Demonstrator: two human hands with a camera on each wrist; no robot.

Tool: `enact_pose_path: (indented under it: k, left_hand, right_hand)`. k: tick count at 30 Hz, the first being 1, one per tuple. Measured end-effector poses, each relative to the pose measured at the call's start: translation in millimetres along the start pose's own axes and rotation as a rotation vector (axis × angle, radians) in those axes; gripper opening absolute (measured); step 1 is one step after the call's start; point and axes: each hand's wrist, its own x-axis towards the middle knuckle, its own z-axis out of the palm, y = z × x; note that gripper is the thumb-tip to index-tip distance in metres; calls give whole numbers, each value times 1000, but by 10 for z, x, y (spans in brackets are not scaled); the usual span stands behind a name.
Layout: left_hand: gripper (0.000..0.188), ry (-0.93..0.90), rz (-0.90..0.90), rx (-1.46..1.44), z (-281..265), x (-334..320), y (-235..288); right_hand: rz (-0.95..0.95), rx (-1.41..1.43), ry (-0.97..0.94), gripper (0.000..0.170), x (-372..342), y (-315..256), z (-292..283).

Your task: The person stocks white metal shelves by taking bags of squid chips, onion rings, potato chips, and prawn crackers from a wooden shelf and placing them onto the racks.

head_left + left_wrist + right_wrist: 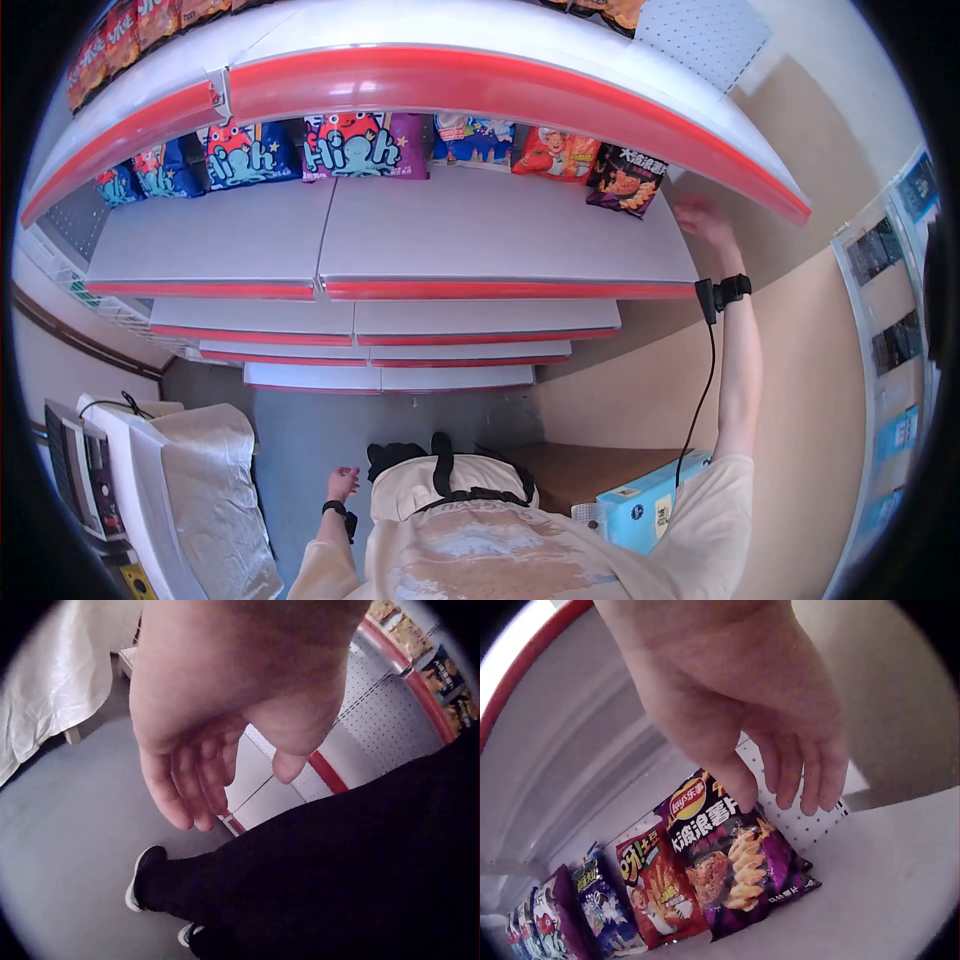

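Note:
My right hand [708, 222] is raised at the right end of a shelf, just beside a black and purple Lay's potato chip bag [627, 180]. In the right wrist view its fingers hang loosely bent with nothing in them, and the thumb overlaps the top of the chip bag [727, 862], which leans upright. Left of it stands a red snack bag [664, 892], then a blue one [604, 904]. Low at my side, my left hand [343, 484] hangs loose; the left wrist view shows its relaxed fingers [180, 787] holding nothing, above the floor.
Blue and purple octopus-print bags [360, 148] line the same shelf [500, 235] further left. A red-edged shelf [500, 90] juts out above, bearing more bags. Lower shelves [480, 337] step down beneath. A blue box [635, 510] sits at my right, a covered table [210, 480] at left.

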Motion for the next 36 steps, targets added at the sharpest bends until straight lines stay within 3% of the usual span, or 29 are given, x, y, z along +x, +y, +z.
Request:
enact_pose_path:
  k: [7, 14, 15, 17, 18, 20, 25, 26, 28, 30, 32, 34, 36]
  left_hand:
    - [38, -132, 29, 82, -327, 530, 235]
    - [29, -171, 156, 272, -1050, 803, 497]
    - [29, -165, 159, 285, -1182, 993, 429]
    - [26, -298, 1, 181, -1423, 1575, 48]
    - [26, -296, 6, 200, -1559, 1603, -26]
    - [25, -489, 14, -17, -1743, 1632, -150]
    - [30, -479, -50, 349, -1921, 1694, -495]
    - [30, -515, -115, 375, -1910, 1725, -485]
    - [22, -483, -54, 597, -1852, 1451, -332]
    - [15, -709, -172, 472, -1849, 1547, -236]
    - [13, -773, -34, 739, -1644, 1508, -33]
    - [16, -764, -258, 417, -1439, 1459, 146]
    - [14, -735, -101, 603, -1293, 1293, 286]
  right_hand:
    - [-26, -225, 26, 35, -569, -275, 156]
    - [-25, -214, 62, 35, -1095, -904, 682]
    - [-23, -213, 79, 35, -1188, -1002, 799]
    - [-10, -200, 110, 34, -1388, -1148, 1046]
    - [-34, -199, 91, 33, -1503, -1203, 1179]
    - [-36, -190, 100, 32, -1787, -1279, 1447]
    - [-16, -177, -29, 28, -2811, -1370, 2223]
    - [16, -134, -67, 28, -3035, -1332, 2374]
    - [74, -53, -148, 26, -3447, -1021, 2695]
    - [139, -10, -175, 26, -3864, -614, 3056]
    - [251, -26, -151, 34, -4543, 175, 3618]
    - [361, -20, -19, 40, -5098, 754, 4012]
    - [480, -35, 36, 42, -5729, 1220, 4256]
